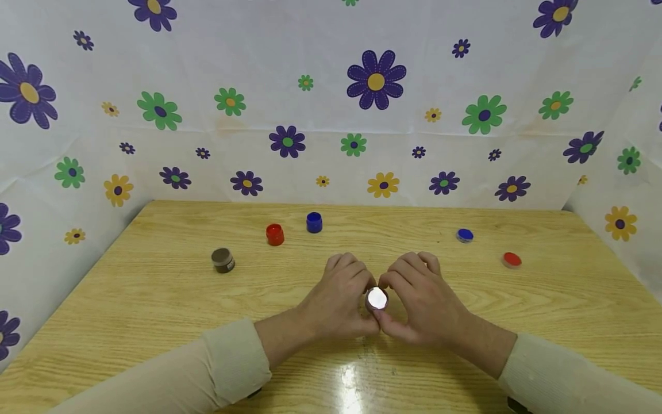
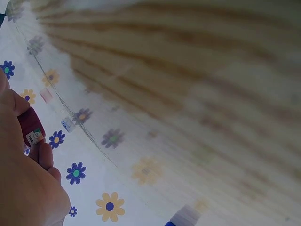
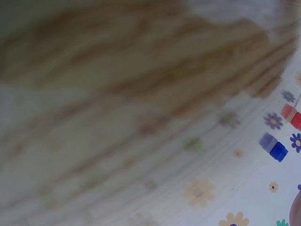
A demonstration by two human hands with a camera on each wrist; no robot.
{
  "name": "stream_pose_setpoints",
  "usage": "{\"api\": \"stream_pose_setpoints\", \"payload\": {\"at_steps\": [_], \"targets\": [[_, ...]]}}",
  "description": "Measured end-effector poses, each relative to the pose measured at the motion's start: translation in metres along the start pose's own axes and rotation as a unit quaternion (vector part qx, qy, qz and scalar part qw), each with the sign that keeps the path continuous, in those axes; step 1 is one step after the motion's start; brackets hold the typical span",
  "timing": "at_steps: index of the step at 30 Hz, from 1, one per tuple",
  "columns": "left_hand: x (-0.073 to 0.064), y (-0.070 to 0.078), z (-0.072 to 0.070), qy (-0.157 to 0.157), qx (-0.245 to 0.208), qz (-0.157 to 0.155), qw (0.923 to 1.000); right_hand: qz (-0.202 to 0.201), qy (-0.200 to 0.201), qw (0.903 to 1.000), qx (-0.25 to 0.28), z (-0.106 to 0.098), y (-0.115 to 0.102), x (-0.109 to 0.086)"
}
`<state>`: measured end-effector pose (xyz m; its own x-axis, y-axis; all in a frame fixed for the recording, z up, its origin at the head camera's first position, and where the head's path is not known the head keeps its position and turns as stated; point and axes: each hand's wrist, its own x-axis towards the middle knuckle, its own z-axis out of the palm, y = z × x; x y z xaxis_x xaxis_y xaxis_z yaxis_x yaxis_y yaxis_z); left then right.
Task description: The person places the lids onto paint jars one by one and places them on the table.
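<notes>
Between both hands, near the middle of the table, is a small dark maroon jar (image 2: pixel 32 127) with a printed label. Its top (image 1: pixel 377 298) glares white in the head view, so I cannot tell whether a lid is on. My left hand (image 1: pixel 343 299) grips the jar from the left side, fingers curled behind it and thumb in front. From the right, my right hand (image 1: pixel 426 302) holds it near the top, thumb at the front rim and fingers bent around the back. Only a sliver of the right hand (image 3: pixel 296 209) shows in the right wrist view.
To the left stand a dark brown jar (image 1: pixel 223 260), a red jar (image 1: pixel 275 234) and a blue jar (image 1: pixel 314 222). On the right lie a blue lid (image 1: pixel 465 235) and a red lid (image 1: pixel 512 260). Flower-printed cloth (image 1: pixel 331 161) borders the wooden table (image 1: pixel 170 322).
</notes>
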<state>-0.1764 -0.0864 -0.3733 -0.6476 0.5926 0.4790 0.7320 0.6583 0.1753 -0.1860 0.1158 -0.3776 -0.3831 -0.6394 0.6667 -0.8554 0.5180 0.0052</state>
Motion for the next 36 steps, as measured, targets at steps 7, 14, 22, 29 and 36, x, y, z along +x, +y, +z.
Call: {"api": "stream_pose_setpoints", "payload": {"at_steps": [7,14,22,29,36], "targets": [[0.0005,0.0008,-0.0016,-0.009,0.008,-0.010,0.9999,0.006,-0.009,0.9999,-0.003,-0.0010,-0.0004,0.0002],[-0.0001,0.0008,-0.0013,-0.006,0.007,-0.012,0.9999,0.010,-0.010,0.9998,-0.013,-0.0009,-0.0003,-0.0003],[0.0003,0.0011,-0.0016,-0.016,0.016,-0.017,0.9996,0.005,-0.006,0.9997,-0.024,0.0001,0.0006,-0.0007],[0.0003,0.0012,-0.0020,-0.022,0.017,-0.021,0.9994,0.008,-0.016,0.9994,-0.030,-0.0006,0.0015,-0.0014],[0.0004,0.0016,-0.0023,-0.015,0.023,-0.013,0.9995,0.011,-0.017,0.9997,-0.011,-0.0016,0.0008,-0.0006]]}}
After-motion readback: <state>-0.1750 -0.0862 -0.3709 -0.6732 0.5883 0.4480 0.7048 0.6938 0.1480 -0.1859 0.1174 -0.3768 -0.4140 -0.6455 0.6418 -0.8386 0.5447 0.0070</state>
